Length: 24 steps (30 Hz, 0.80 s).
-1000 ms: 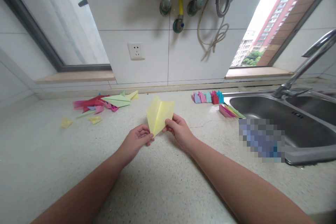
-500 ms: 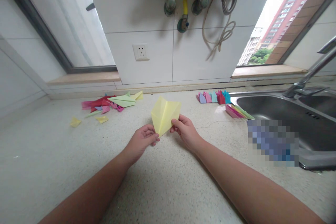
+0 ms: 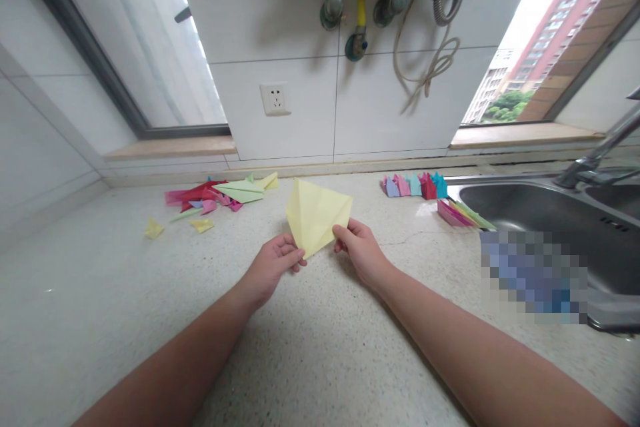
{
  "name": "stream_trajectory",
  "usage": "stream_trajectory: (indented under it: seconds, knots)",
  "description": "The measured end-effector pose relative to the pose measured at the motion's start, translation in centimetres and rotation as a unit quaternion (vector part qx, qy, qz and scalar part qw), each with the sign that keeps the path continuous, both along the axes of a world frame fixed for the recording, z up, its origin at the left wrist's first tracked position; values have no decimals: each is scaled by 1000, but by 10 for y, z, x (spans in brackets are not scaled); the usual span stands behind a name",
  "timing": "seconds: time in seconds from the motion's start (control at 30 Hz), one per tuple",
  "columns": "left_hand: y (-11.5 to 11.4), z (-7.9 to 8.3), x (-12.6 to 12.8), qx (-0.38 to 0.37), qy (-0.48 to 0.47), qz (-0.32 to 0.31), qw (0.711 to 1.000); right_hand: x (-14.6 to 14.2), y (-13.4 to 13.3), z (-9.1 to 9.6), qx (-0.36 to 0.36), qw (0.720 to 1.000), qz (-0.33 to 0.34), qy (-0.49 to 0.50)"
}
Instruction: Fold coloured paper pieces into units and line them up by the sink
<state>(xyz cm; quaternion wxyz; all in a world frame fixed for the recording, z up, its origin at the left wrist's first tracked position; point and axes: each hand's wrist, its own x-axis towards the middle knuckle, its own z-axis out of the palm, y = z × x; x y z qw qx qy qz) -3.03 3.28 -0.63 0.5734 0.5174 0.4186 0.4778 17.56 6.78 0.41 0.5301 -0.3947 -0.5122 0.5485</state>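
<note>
A folded yellow paper point(image 3: 316, 213) is held up above the speckled countertop point(image 3: 310, 340), its point facing down toward me. My left hand point(image 3: 274, 264) pinches its lower tip from the left. My right hand point(image 3: 361, 252) pinches its lower right edge with thumb and fingers. Both hands are closed on the sheet, close together near the middle of the counter.
A heap of folded coloured papers point(image 3: 220, 192) lies at the back left, with small yellow scraps point(image 3: 154, 229) nearby. A row of small folded pieces point(image 3: 414, 185) and flat coloured sheets point(image 3: 463, 213) sit beside the steel sink point(image 3: 545, 220) and tap point(image 3: 600, 150) on the right.
The yellow paper has opened out wider between my hands. The view has shifted slightly so everything sits further right.
</note>
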Motion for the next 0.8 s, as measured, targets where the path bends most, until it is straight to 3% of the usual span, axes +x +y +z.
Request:
stream_trajectory:
  seconds: [0.47,0.8]
  knots:
    - [-3,5,3,-4,10,-18,1000,1,-2,3,9,996,43,72]
    - [-2,4,1,-2,-18,-6,1000,-1,-11,10,-5,974,152,169]
